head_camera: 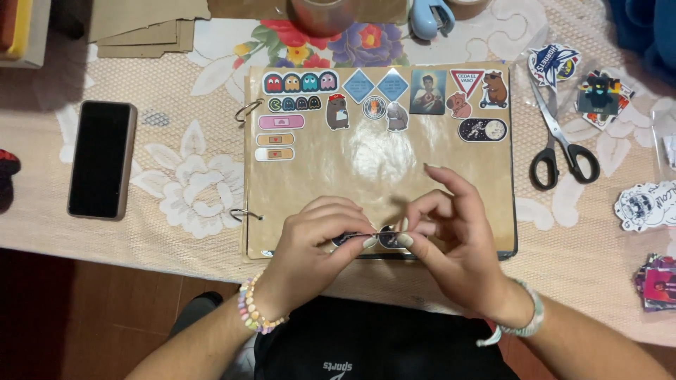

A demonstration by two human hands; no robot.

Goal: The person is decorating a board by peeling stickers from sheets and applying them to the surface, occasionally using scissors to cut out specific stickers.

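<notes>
Both hands are pinching one small dark sticker (384,238) right at the bottom edge of the brown scrapbook page (380,176). The left hand (317,243) has its thumb and forefinger closed on the sticker's left end, other fingers curled in. The right hand (451,236) grips the right end with thumb and forefinger too, while its remaining fingers are lifted and fanned out above the page. So the sticker sits squarely between the two sets of fingertips, mostly hidden by them; I can't tell whether it's stuck to the page or held just above it.

The top of the page is already lined with stickers: ghosts, bandages, bears, diamonds, a triangle sign. Two metal rings hold the page on its left side. A black phone (102,160) lies well off to the left on the lace tablecloth (190,169), and scissors (560,141) sit just right of the page, with loose stickers (644,205) scattered further right.
</notes>
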